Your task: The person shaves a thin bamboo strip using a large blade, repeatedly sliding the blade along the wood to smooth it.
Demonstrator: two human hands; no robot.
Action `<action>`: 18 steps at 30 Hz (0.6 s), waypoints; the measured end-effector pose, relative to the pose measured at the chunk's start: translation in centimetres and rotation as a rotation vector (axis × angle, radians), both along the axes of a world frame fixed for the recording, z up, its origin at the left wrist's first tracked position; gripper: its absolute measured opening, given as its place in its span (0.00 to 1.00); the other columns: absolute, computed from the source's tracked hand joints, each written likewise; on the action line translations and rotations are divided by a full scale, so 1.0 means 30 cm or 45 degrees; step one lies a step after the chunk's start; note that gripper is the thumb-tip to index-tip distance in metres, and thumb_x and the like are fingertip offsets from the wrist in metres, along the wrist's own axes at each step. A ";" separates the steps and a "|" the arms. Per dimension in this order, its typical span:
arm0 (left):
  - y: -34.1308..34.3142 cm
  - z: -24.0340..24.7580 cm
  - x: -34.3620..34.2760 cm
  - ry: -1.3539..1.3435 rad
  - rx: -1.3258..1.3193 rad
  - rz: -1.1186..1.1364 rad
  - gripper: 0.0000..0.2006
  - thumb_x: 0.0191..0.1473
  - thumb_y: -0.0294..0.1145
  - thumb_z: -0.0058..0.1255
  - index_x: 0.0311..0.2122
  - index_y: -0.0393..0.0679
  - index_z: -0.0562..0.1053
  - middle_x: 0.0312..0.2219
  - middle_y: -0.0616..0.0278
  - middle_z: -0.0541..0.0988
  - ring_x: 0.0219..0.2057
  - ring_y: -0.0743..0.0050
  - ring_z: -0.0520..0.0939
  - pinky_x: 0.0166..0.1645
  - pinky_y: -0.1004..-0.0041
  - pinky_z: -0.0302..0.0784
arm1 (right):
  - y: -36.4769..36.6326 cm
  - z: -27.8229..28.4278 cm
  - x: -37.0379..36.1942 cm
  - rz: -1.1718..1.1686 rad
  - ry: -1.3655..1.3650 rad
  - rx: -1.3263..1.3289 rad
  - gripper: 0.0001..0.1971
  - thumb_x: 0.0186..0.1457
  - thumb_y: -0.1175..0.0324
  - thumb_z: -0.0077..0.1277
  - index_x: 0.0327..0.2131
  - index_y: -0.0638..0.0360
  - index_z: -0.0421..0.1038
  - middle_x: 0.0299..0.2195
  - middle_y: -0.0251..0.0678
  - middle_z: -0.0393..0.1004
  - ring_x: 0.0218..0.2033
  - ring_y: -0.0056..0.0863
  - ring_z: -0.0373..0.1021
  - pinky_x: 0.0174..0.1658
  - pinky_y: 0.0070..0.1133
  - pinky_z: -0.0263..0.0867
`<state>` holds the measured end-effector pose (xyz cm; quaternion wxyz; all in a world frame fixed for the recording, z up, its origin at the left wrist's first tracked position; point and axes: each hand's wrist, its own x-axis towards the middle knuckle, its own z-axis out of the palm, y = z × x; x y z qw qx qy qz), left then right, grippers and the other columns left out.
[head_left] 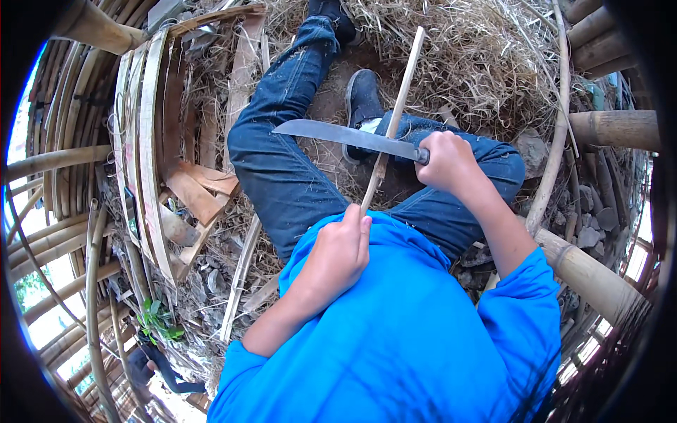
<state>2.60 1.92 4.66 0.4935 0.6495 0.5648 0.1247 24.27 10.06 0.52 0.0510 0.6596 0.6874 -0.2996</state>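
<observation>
While the left hand (338, 243) grips a wooden strip (403, 84), the right hand (449, 161) holds a machete (331, 132) across it.
Just beyond the blue shirt (395, 317), the left fingers close round the strip's near end; the strip slants away between legs in blue jeans (275, 155). The right fist wraps the machete's handle, the blade pointing left over the strip. Farther off lie dry straw (458, 63) and, leftward, pale slats (149, 127).

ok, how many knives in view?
1: the long knife in the right hand, its blade crossing the wooden stick that the left hand holds. Others could be hidden in the straw.
</observation>
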 end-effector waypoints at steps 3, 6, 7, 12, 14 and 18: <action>-0.015 0.035 -0.027 -0.015 -0.004 0.028 0.09 0.61 0.30 0.37 0.30 0.36 0.61 0.13 0.42 0.67 0.18 0.39 0.72 0.22 0.54 0.61 | 0.050 -0.088 0.064 -0.255 -0.117 0.140 0.11 0.41 0.66 0.50 0.28 0.60 0.77 0.27 0.50 0.76 0.32 0.46 0.74 0.41 0.35 0.70; -0.035 -0.026 -0.020 -0.066 -0.061 -0.026 0.09 0.61 0.30 0.37 0.31 0.36 0.62 0.14 0.42 0.68 0.19 0.39 0.72 0.22 0.54 0.60 | 0.066 -0.120 0.269 -0.374 -0.345 0.171 0.12 0.44 0.63 0.52 0.28 0.62 0.76 0.28 0.50 0.76 0.33 0.46 0.74 0.40 0.36 0.69; -0.035 -0.022 -0.018 -0.110 -0.081 -0.009 0.09 0.61 0.30 0.37 0.31 0.36 0.62 0.15 0.42 0.68 0.19 0.39 0.72 0.23 0.55 0.60 | 0.074 -0.097 0.256 -0.423 -0.292 0.203 0.12 0.44 0.62 0.52 0.28 0.62 0.76 0.28 0.50 0.76 0.33 0.46 0.74 0.39 0.36 0.69; -0.009 -0.022 -0.035 -0.123 -0.102 0.018 0.09 0.62 0.31 0.36 0.31 0.36 0.63 0.15 0.44 0.67 0.18 0.43 0.70 0.23 0.58 0.60 | 0.117 -0.106 0.229 -0.420 -0.375 0.385 0.12 0.45 0.62 0.51 0.27 0.62 0.76 0.27 0.50 0.76 0.33 0.46 0.74 0.39 0.36 0.69; -0.028 -0.017 -0.039 -0.134 -0.099 0.014 0.09 0.62 0.31 0.36 0.31 0.37 0.63 0.15 0.46 0.66 0.17 0.46 0.70 0.23 0.60 0.60 | 0.134 -0.145 0.277 -0.492 -0.496 0.462 0.12 0.46 0.62 0.49 0.26 0.61 0.76 0.26 0.49 0.76 0.33 0.47 0.74 0.39 0.36 0.69; -0.030 0.012 -0.065 -0.191 -0.123 0.019 0.10 0.62 0.31 0.35 0.30 0.37 0.63 0.14 0.53 0.64 0.15 0.63 0.68 0.22 0.66 0.59 | 0.166 -0.181 0.643 -1.091 -0.544 0.302 0.17 0.45 0.62 0.43 0.31 0.63 0.76 0.34 0.53 0.75 0.41 0.49 0.72 0.44 0.37 0.66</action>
